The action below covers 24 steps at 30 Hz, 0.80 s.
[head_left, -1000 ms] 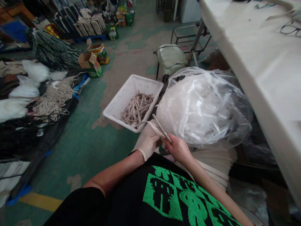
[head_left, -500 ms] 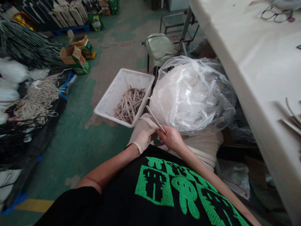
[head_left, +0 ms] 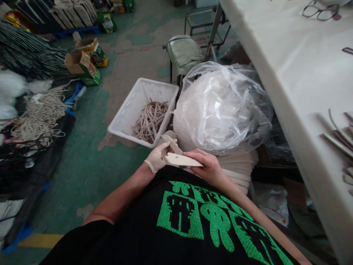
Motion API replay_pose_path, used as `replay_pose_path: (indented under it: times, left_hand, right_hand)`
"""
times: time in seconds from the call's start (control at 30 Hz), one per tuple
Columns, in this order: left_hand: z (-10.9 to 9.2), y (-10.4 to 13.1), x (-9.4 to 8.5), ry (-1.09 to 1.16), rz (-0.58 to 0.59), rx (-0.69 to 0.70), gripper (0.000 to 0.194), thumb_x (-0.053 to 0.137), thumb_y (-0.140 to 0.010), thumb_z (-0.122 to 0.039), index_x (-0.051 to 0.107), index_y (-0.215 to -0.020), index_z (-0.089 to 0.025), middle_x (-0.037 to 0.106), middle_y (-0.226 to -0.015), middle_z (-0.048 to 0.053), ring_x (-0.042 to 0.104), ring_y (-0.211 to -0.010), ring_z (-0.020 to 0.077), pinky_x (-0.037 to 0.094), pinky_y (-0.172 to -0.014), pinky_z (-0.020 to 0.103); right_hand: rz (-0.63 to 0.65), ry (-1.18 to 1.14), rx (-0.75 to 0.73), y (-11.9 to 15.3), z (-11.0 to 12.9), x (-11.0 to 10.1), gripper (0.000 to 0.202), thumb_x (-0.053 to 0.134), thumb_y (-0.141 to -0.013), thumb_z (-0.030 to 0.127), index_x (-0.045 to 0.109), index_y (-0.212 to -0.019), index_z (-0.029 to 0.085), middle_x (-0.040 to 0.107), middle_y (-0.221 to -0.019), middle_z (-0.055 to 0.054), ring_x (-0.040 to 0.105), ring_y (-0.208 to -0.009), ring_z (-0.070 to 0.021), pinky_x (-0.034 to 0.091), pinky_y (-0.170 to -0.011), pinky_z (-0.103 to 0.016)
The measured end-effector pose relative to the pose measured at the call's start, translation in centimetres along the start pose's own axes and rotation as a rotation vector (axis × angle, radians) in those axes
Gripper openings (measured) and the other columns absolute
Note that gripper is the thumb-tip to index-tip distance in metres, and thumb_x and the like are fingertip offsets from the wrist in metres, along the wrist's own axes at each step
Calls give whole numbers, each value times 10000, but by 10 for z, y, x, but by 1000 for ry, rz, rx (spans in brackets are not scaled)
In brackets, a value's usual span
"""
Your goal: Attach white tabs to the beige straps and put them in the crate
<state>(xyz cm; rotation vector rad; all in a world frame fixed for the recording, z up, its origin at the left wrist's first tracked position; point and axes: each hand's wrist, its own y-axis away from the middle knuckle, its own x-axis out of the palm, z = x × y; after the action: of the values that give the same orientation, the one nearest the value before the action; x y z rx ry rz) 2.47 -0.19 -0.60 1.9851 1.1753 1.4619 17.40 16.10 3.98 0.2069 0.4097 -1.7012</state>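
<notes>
My right hand [head_left: 209, 165] is bare and closed around a pale, flat strip [head_left: 183, 160] that lies across in front of my shirt. A second narrow length [head_left: 175, 148] of the same pale material slants up just behind it, perhaps part of the same strip. My left hand [head_left: 157, 157] wears a thin whitish glove with a small hole in it. Its fingers are bent around the left end of the strip material, and part of that grip is hidden. Close beyond it stands a white plastic bin [head_left: 121, 127] with a tangle of beige flat strips [head_left: 151, 119].
A big clear plastic bag [head_left: 220, 106] of white material bulges just ahead. To the right runs a cloth-covered table [head_left: 298, 73] with glasses [head_left: 320, 11] and dark strips. A padded stool [head_left: 184, 51] stands beyond; cord bundles [head_left: 44, 110] and boxes [head_left: 82, 68] lie left.
My left hand has moved left, away from my right hand. The strip has turned from slanting edge-on to lying broadside between them. The view has shifted slightly.
</notes>
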Motion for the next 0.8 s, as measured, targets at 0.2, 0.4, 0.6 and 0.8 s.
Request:
replay_pose_path:
  times: [0.2, 0.4, 0.6, 0.8]
  left_hand:
    - [20, 6, 3, -105, 152, -104, 214, 648, -896, -271, 725, -1057, -153, 747, -921, 87, 709, -781, 201, 566, -743, 313]
    - [22, 14, -3, -142, 399, -236, 299, 595, -910, -355, 722, -1036, -115, 746, -1025, 167, 723, -933, 287, 558, -822, 384]
    - [28, -29, -24, 96, 153, -307, 554, 505, -944, -514, 637, -1211, -46, 731, -1020, 218, 734, -897, 285, 576, -775, 381]
    - [-31, -67, -15, 299, -205, 212, 417, 456, -1004, -278, 564, -1341, -56, 742, -853, 127, 711, -694, 158, 574, -690, 250]
  right_hand:
    - [13, 173, -120, -16, -1, 5, 195, 576, -909, 223, 763, -960, 243, 707, -1048, -79, 691, -887, -180, 544, -744, -275]
    - [86, 221, 67, -28, -24, 13, 238, 537, -859, 169, 700, -1021, 230, 745, -1036, -68, 698, -909, -200, 526, -802, -289]
    - [-57, 124, 242, 2, 9, -9, 253, 557, -900, 417, 703, -811, 230, 695, -699, -41, 635, -634, -194, 499, -643, -299]
    - [58, -266, 331, 45, 36, -40, 418, 598, -889, 585, 742, -731, 226, 691, -690, -67, 576, -529, -170, 481, -493, -295]
